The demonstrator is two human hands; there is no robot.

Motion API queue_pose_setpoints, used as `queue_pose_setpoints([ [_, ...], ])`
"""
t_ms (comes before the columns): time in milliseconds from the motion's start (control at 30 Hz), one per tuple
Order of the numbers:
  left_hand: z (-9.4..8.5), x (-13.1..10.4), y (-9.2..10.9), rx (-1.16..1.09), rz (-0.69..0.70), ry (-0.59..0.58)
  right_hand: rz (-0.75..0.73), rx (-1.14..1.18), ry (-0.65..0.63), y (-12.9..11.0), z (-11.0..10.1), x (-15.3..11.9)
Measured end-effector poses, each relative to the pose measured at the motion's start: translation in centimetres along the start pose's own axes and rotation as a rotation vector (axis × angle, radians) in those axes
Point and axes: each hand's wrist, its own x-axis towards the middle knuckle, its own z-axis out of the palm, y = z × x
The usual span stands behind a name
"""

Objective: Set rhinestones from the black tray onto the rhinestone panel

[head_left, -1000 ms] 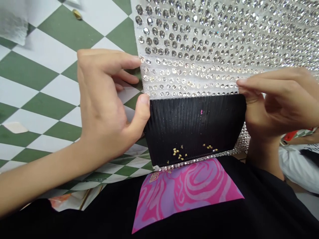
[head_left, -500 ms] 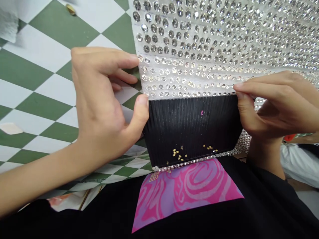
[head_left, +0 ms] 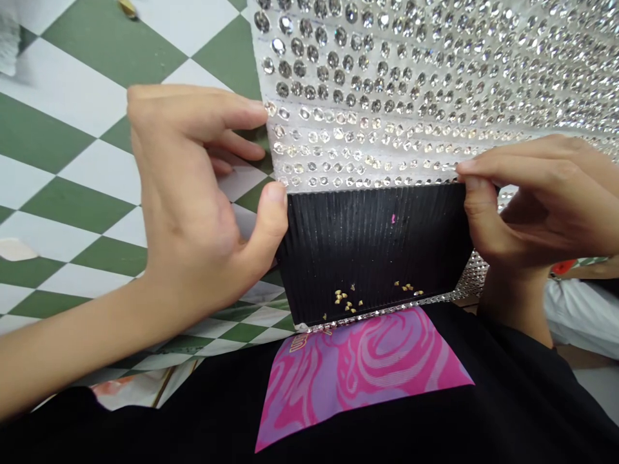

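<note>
A white sheet set with rows of clear rhinestones spreads across the top. Below its nearest row lies a black ridged tray, with several small gold-backed stones near its front edge. My left hand is open at the left side. Its index fingertip touches the sheet's edge, and its thumb rests at the tray's upper left corner. My right hand has thumb and index finger pinched together at the right end of the tray, by the lowest rows. A tiny pale thing shows at the fingertips, too small to name.
A green and white diamond-patterned cloth covers the table at left. On it lie a gold-coloured stone and a pale flat piece. A clear plastic item sits at the far left edge. A pink fleck marks the tray.
The view has shifted slightly, so the cloth and the things on it sit a little further left and up. Both hands keep nearly the same places on the sheet and tray.
</note>
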Motion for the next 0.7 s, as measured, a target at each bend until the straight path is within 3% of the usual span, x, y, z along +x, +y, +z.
queue_pose_setpoints([
  [267,0.2,0.2,-0.3,-0.012,0.059,0.027,-0.038,0.009,0.096,0.1,1.0,-0.3],
  [567,0.3,-0.2,-0.4,-0.024,-0.028,0.033,-0.332,-0.034,0.172,1.6,-0.3,-0.8],
  [700,0.1,-0.1,-0.2,-0.014,-0.025,0.015,-0.306,-0.041,0.25,1.5,0.2,-0.9],
])
